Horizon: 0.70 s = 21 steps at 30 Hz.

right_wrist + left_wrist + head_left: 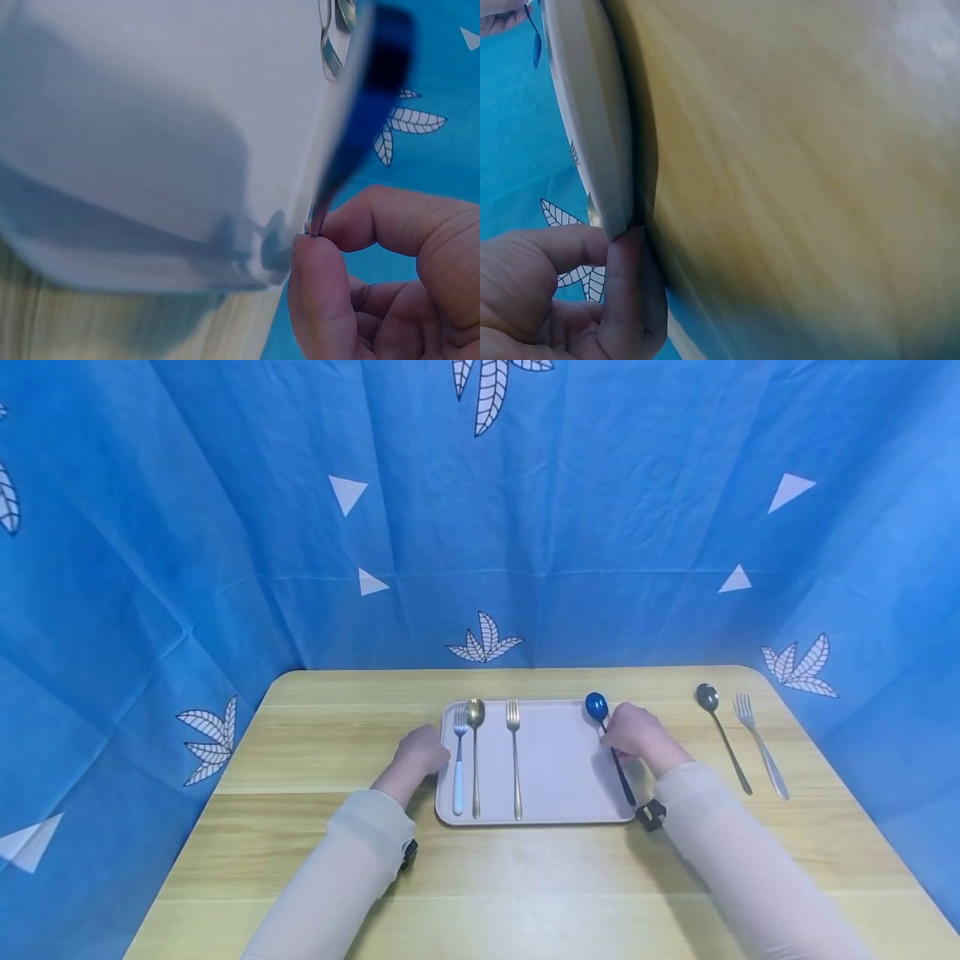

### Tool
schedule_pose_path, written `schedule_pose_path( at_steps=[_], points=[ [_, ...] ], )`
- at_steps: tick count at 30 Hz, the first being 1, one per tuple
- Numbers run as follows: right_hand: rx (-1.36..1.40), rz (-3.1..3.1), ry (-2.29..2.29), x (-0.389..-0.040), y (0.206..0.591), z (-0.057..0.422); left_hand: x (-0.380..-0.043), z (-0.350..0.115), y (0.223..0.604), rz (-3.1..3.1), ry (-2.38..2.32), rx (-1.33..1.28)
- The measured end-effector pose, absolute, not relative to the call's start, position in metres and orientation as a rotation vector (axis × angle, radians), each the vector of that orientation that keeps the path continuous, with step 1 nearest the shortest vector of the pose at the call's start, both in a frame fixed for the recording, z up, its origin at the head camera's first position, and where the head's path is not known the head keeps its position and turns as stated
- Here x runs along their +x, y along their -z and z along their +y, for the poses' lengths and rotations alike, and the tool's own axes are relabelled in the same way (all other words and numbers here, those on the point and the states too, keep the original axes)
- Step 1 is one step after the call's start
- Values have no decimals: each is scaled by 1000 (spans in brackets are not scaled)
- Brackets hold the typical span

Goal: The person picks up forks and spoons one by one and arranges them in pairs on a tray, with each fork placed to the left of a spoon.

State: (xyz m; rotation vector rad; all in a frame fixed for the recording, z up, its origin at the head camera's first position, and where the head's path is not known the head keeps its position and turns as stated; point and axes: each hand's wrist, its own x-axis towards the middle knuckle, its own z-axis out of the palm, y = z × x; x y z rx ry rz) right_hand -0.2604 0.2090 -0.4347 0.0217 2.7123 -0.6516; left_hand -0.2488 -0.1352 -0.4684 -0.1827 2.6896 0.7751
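Observation:
A pale pinkish-white tray (555, 768) lies on the wooden table. My left hand (422, 750) pinches its left rim between thumb and fingers, as the left wrist view shows close up. Over the tray's right side, my right hand (636, 731) pinches a blue spoon (596, 706) by its slim handle, the bowl pointing away from me; fingers partly cover the handle. On the tray's left half lie a fork with a light blue handle (458, 781), a gold spoon (476, 714) and a gold fork (513, 718), side by side with their handles toward me.
Right of the tray, a dark spoon (707, 697) and a silver fork (765, 756) lie slanted on the table (525, 885). A blue curtain (630, 510) with leaf and triangle prints hangs behind the table and along its sides.

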Motion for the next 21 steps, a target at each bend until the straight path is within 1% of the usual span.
schedule_pose_path(
  at_steps=[9,21],
  points=[
    [55,2709,672,-261,438,194,-247,-135,467,2686,-783,-182],
    [14,2716,671,-259,440,175,-247,-136,469,2698,-808,-173]
  ],
)
